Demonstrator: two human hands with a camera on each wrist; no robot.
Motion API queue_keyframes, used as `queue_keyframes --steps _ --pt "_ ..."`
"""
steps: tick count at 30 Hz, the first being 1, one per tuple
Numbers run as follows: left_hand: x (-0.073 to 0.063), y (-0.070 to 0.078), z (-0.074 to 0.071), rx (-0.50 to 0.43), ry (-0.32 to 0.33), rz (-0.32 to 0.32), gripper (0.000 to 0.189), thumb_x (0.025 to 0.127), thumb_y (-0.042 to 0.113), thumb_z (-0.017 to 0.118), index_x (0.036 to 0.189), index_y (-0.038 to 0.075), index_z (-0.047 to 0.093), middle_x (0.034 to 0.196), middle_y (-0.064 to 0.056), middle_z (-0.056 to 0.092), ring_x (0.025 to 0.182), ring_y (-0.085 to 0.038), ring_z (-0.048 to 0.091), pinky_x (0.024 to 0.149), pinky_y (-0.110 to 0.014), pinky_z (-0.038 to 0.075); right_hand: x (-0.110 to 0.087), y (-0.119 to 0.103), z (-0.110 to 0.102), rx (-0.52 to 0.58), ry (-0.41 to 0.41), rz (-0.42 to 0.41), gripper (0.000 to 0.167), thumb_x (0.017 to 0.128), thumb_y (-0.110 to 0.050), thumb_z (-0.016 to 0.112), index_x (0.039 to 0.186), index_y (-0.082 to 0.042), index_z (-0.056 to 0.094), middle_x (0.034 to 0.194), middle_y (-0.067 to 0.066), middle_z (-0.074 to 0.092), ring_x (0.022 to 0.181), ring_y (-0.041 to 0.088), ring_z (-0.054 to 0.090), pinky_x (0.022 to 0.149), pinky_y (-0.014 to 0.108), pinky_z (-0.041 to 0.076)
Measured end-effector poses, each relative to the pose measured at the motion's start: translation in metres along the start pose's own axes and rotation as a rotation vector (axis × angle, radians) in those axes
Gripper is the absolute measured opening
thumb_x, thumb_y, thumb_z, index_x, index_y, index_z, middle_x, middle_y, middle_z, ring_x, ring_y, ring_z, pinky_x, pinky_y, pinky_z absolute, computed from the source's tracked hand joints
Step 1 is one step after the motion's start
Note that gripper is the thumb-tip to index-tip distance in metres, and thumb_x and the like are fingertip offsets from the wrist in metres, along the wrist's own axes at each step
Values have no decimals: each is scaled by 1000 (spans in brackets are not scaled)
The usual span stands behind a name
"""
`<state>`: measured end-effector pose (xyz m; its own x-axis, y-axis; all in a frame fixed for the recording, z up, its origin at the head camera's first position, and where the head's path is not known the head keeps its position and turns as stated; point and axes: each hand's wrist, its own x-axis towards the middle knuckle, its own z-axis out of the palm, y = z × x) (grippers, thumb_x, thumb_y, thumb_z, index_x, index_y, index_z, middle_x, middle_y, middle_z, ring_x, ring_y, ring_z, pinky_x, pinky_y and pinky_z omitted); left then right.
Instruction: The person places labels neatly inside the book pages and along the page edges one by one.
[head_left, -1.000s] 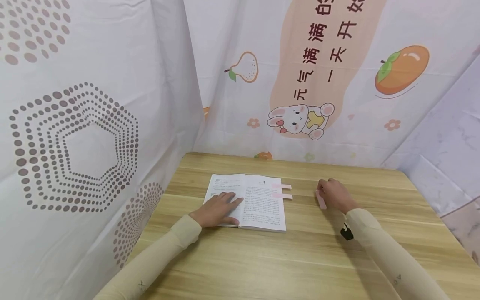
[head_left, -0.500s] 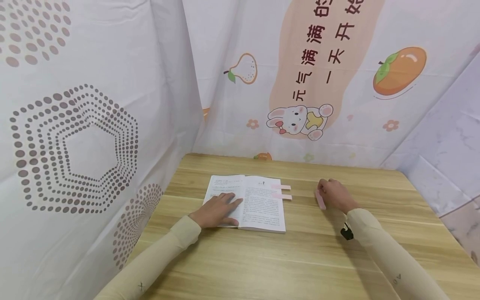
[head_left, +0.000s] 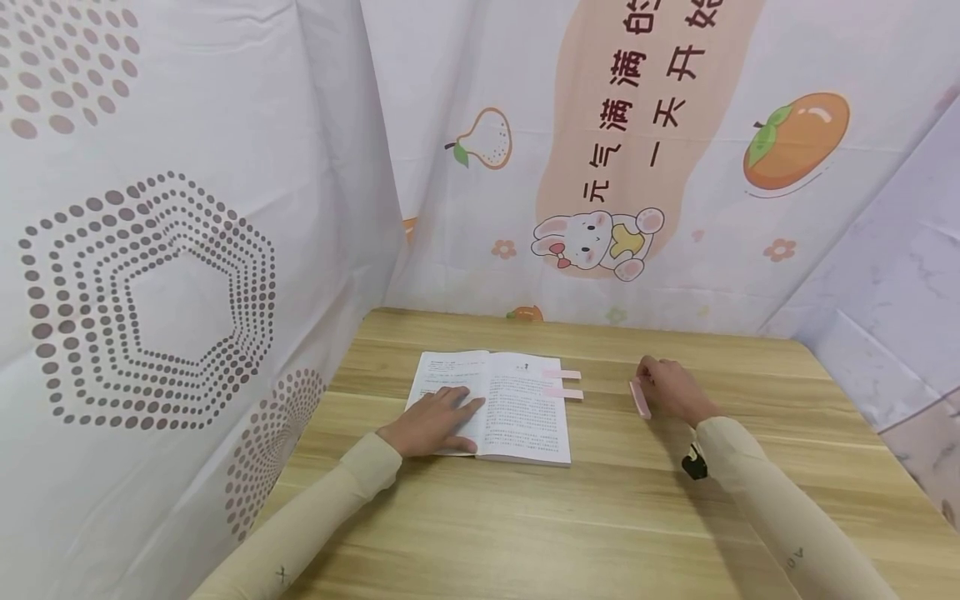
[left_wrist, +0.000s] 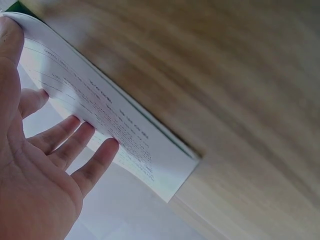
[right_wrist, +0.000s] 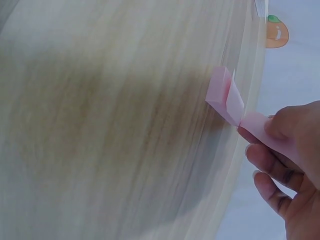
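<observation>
I'm resting the left hand (head_left: 432,421) spread over the left page of the open book (head_left: 527,421), presumably to hold it flat. With the right hand (head_left: 673,392) I'm pinching the pink sticky pad (right_wrist: 218,92), probably to separate a strip, since one leaf is standing away from it. The pad is sitting right of the book, its long axis running slantwise front to back, free end pointing toward the wearer.

2 arms (head_left: 303,521) reach forward, left hand (head_left: 432,422) seemingly flat, right hand (head_left: 672,390) pinching.
</observation>
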<state>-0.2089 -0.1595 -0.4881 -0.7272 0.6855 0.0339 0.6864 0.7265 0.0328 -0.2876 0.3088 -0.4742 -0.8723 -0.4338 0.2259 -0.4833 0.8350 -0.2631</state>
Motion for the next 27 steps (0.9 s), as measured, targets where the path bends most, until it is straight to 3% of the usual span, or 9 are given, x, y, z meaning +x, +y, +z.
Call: queue_keyframes --steps 5,10,15,19,23,27 --pt "-1 1 0 -10 -10 -2 86 91 67 57 157 13 44 153 -21 46 135 -38 49 99 -54 50 -1 0 -1 15 16 -2 7 98 -2 67 102 3 63 84 13 68 72 29 65 67 47 54" --pt "0 1 0 -12 -1 -4 84 92 65 59 157 13 45 152 -22 46 135 -38 49 99 -55 50 -2 0 1 7 94 2 4 97 -2 63 101 0 65 85 12 68 74 28 60 66 47 52" --pt "0 0 0 3 0 -1 85 92 67 58 157 14 45 152 -21 47 134 -38 50 98 -54 50 -2 2 3 -51 171 -51 5 92 0 69 93 0 73 87 12 71 78 32 57 71 48 51" --pt "0 -1 2 14 1 5 86 92 68 56 157 14 44 151 -21 48 134 -37 50 98 -53 51 -4 0 4 -71 187 -80 3 88 3 75 91 2 77 88 14 74 77 32 59 71 47 51" --pt "0 0 1 7 1 1 86 92 68 57 157 13 45 151 -21 47 134 -38 50 98 -53 50 -5 -6 4 -69 175 -77 10 89 2 77 98 4 78 91 16 76 77 31 60 71 47 52" --pt "0 0 0 0 -2 -5 85 92 67 58 157 13 45 152 -21 47 134 -38 50 98 -54 50 -4 -10 7 -103 216 -139 12 88 2 77 100 2 78 90 15 75 78 32 62 71 47 53"
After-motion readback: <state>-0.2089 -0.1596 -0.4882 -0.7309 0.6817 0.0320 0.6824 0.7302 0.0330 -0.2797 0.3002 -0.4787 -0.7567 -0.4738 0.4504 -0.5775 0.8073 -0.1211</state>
